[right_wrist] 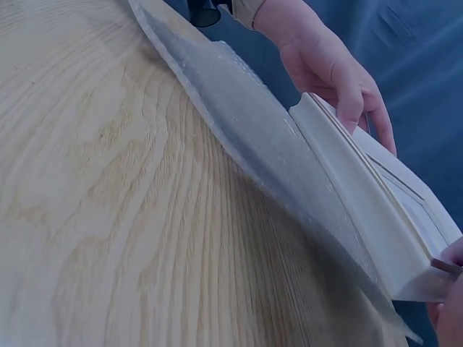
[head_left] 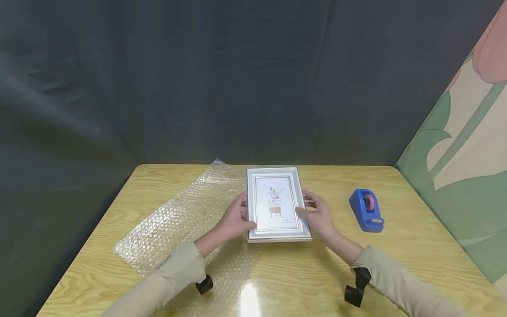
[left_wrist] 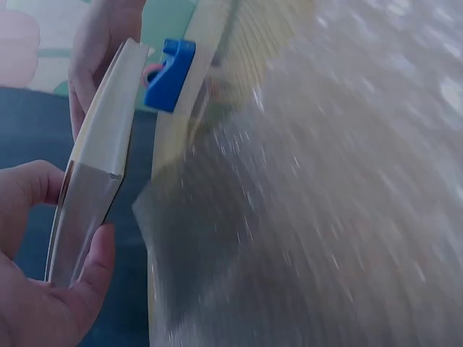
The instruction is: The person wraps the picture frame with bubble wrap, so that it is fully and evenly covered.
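Note:
A white picture frame [head_left: 279, 235] with a drawing of a potted plant is held face up above the table in the head view. My left hand [head_left: 236, 220] grips its left edge, thumb on the front border. On the opposite edge my right hand [head_left: 318, 215] holds it the same way, thumb over the front. The left wrist view shows the picture frame [left_wrist: 101, 148] side-on between fingers and thumb. A sheet of bubble wrap [head_left: 178, 220] lies on the table under and to the left of it; in the right wrist view the bubble wrap [right_wrist: 231, 108] shows beneath the frame.
A blue tape dispenser [head_left: 362, 215] with a pink roll stands on the right of the wooden table [head_left: 408, 264]. A dark curtain [head_left: 253, 79] hangs behind the table, and a wall with a flower pattern [head_left: 467, 176] borders it on the right.

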A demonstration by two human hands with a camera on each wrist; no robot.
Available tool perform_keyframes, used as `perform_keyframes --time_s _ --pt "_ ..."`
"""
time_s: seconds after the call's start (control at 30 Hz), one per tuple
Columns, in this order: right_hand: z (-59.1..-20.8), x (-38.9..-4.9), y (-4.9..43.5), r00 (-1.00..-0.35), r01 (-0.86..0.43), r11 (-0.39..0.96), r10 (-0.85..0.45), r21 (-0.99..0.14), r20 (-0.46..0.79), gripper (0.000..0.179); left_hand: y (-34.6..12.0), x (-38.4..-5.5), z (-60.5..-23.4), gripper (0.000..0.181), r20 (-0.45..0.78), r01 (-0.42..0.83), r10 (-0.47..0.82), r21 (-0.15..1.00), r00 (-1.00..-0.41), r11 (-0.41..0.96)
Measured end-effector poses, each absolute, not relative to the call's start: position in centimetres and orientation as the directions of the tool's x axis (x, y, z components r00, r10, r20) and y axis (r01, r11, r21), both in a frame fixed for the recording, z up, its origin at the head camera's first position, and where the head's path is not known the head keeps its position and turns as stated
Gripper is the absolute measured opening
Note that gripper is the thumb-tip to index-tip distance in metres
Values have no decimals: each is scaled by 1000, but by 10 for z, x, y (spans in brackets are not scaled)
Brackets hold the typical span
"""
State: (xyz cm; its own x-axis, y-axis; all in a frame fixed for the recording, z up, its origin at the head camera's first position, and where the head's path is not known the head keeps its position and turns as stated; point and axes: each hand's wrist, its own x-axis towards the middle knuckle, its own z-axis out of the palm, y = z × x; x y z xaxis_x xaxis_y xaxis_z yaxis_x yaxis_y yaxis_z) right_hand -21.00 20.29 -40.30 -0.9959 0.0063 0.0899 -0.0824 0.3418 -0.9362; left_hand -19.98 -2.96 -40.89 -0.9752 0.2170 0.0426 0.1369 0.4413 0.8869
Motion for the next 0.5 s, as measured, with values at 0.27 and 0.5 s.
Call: perform_keyframes --time_s 0.27,0.5 --pt "-408 -216 174 -994 -103 322 -75 -941 83 59 -64 -195 -410 93 -17 69 171 873 -985 482" --pt "-415 -219 148 -991 -49 271 -131 -961 13 62 -97 -195 -415 91 -61 10 127 871 -990 492"
